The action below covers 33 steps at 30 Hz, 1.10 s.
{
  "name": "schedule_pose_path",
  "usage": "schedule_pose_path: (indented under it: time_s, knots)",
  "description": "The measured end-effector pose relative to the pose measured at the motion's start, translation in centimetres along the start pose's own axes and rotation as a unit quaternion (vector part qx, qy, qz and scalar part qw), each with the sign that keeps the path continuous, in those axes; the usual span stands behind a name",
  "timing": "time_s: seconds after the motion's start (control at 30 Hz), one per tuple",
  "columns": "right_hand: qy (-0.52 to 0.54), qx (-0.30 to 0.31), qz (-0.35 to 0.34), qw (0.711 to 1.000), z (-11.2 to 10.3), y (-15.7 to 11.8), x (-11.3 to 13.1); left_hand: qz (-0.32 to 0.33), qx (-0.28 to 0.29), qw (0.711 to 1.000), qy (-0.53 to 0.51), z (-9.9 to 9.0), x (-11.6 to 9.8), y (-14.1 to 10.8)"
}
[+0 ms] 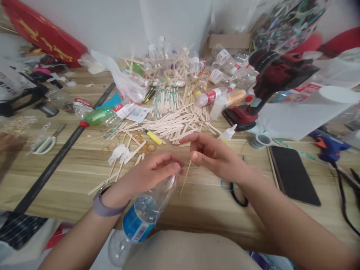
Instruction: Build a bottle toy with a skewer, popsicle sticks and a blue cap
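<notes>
My left hand [154,169] is closed round the neck of a clear plastic bottle [140,215] with a blue label. The bottle tilts, its bottom toward me below the table edge. To the right, my right hand [212,154] is bent, with the index finger stretched toward the left hand. A thin wooden skewer [185,179] runs down from its thumb tip, seemingly pinched there; the fingers partly hide its upper end. Beyond both hands lies a pile of flat wooden craft sticks [171,125]. A yellow craft knife [153,137] rests at its near side, beside tan rubber bands [136,140].
A red and black cordless drill [267,86] stands at the right, near a phone [294,174] and a blue glue gun [329,144]. White-handled scissors [46,144] lie left. Several plastic bottles [222,77] crowd the back. Another person's hand [11,146] shows at the left edge.
</notes>
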State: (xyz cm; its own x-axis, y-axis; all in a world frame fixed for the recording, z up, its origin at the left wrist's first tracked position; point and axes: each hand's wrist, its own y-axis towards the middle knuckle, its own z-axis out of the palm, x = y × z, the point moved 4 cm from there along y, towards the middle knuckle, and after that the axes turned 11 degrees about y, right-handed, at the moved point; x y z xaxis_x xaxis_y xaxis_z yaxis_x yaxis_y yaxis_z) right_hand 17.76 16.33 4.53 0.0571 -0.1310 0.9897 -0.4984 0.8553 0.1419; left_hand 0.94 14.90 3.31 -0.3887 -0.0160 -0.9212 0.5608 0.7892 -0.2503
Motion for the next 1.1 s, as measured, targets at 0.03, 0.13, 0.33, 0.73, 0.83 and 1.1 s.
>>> schedule_pose_path:
  time_s: [0.03, 0.13, 0.33, 0.73, 0.83, 1.1]
  knots:
    - [0.011, -0.01, 0.009, 1.0, -0.1, 0.1, -0.2, -0.009, 0.007, 1.0, 0.006, 0.0, 0.1, 0.1]
    - [0.055, -0.007, 0.025, 0.998, 0.3, 0.7, -0.9, -0.017, 0.018, 0.999, 0.025, 0.1, 0.3, 0.8]
    - [0.1, -0.051, 0.029, 0.993, 0.1, 1.5, -2.1, -0.006, 0.022, 0.999, 0.025, -0.1, 0.4, 1.7]
    - [-0.08, 0.133, 0.188, 0.97, 6.6, -3.4, -5.1, -0.032, -0.117, 0.978, -0.171, -5.0, 1.0, 2.4]
    - [-0.134, 0.182, 0.185, 0.956, 7.1, -4.3, -4.1, -0.035, -0.132, 0.976, -0.171, -5.5, 1.3, 2.5]
    - [-0.192, 0.052, 0.156, 0.968, 1.5, -8.3, -2.2, -0.079, -0.1, 0.99, -0.054, -3.5, 3.1, 3.9]
